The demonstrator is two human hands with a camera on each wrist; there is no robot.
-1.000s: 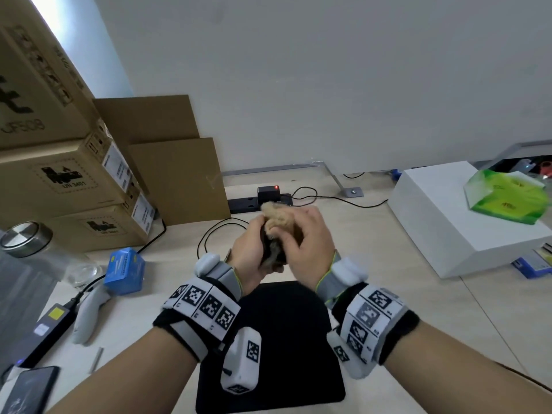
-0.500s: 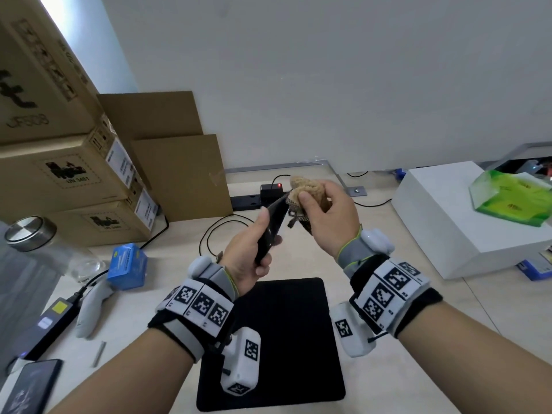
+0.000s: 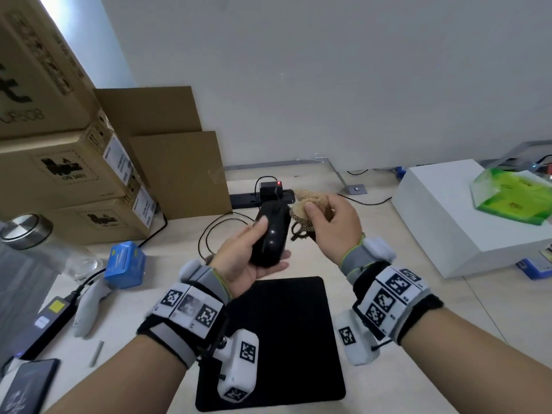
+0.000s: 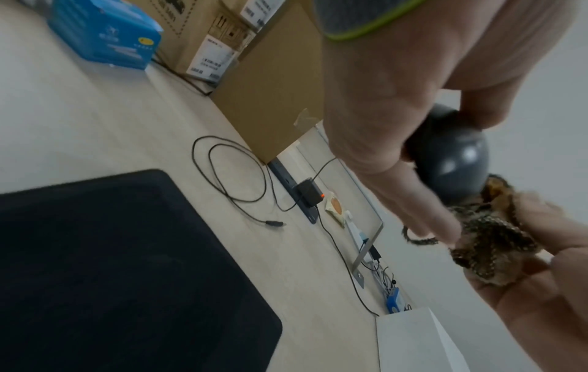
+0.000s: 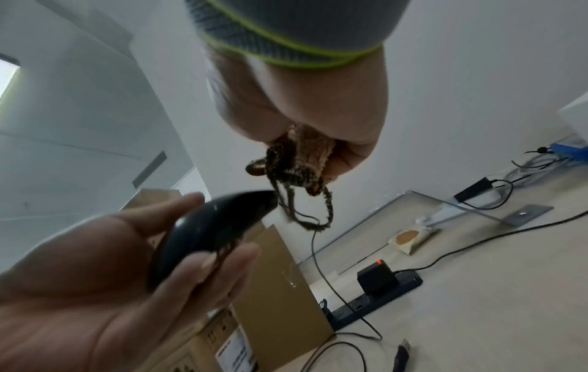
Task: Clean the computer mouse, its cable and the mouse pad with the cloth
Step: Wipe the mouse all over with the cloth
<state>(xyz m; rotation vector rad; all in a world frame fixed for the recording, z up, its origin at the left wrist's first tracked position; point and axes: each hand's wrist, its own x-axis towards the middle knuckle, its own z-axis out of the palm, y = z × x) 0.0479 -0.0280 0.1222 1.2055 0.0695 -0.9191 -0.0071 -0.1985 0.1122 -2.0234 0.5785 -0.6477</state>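
Mouse (image 3: 270, 238) in left-hand (image 3: 239, 264) grip — cloth (image 3: 307, 209) bunched in right hand (image 3: 334, 224) alongside

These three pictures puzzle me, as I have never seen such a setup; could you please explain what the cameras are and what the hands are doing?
No robot here: a person wears one camera on the head and one on each wrist. The head view looks down at both hands above a pale desk. The left hand holds a black computer mouse in its grip; the right hand holds a bunched tan cloth beside the mouse's front end. The wrist views show the same from close by. Below lies a black mouse pad; the mouse's cable loops on the desk.
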